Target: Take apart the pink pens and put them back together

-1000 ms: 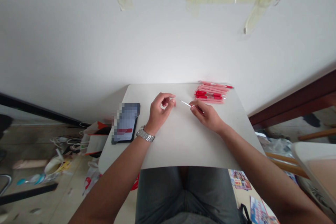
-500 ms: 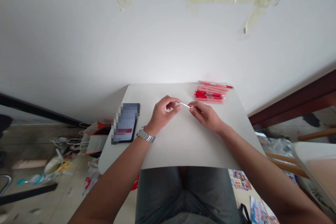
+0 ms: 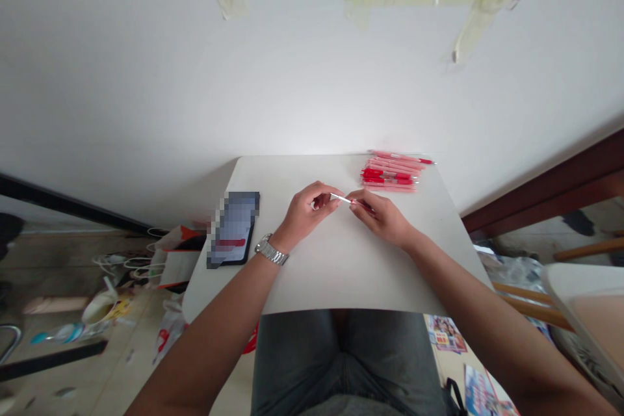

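Over the middle of the white table [image 3: 336,273], a slim pen [image 3: 344,199] with a white-silver end and a red part spans both hands. My left hand [image 3: 312,208], with a metal watch at its wrist, pinches the pale end between thumb and fingers. Closed around the red part is my right hand [image 3: 380,213], whose fingers hide much of it. Beyond the right hand lies a bundle of pink and red pens [image 3: 390,172], stacked side by side near the table's far edge.
A phone [image 3: 234,227], partly pixelated, lies at the table's left side. The wall [image 3: 302,78] with yellowed tape rises behind the table. Bags, a bottle [image 3: 63,333] and a cup [image 3: 100,307] are on the floor at left. Another white surface [image 3: 589,292] stands at right.
My left hand has moved slightly right, closer to my right hand. Less of the pen shows between them. The bundle and the phone have stayed put.
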`<state>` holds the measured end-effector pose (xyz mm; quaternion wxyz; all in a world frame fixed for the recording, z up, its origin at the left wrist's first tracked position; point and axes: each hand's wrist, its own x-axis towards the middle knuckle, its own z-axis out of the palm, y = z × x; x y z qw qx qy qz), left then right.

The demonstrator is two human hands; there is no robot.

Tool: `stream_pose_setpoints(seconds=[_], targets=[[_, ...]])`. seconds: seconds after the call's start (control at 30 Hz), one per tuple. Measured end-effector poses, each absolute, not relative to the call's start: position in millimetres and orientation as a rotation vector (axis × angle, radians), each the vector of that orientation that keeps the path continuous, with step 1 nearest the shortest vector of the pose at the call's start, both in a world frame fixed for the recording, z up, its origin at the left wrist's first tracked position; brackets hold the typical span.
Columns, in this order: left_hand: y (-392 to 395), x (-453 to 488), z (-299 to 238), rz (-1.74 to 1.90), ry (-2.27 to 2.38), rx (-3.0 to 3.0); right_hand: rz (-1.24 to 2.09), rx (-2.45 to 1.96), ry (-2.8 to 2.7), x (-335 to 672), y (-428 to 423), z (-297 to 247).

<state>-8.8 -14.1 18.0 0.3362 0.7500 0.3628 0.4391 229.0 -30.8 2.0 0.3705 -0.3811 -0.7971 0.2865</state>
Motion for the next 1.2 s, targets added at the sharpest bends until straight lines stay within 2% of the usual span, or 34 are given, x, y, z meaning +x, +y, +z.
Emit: stream_pose_setpoints(seconds=[0.2,0.73,1.2], targets=[[-14,-9,17,1.152,0.947,1.917,0.732,-0.979,-2.049,229,-31,1],[-10,-9,18,1.462,0.917,1.481,0.708,-1.069,-2.057,233,-30,0],[6,-18,5,1.62,1.131,1.327,0.695,-1.071,-2.052,235,-30,0]])
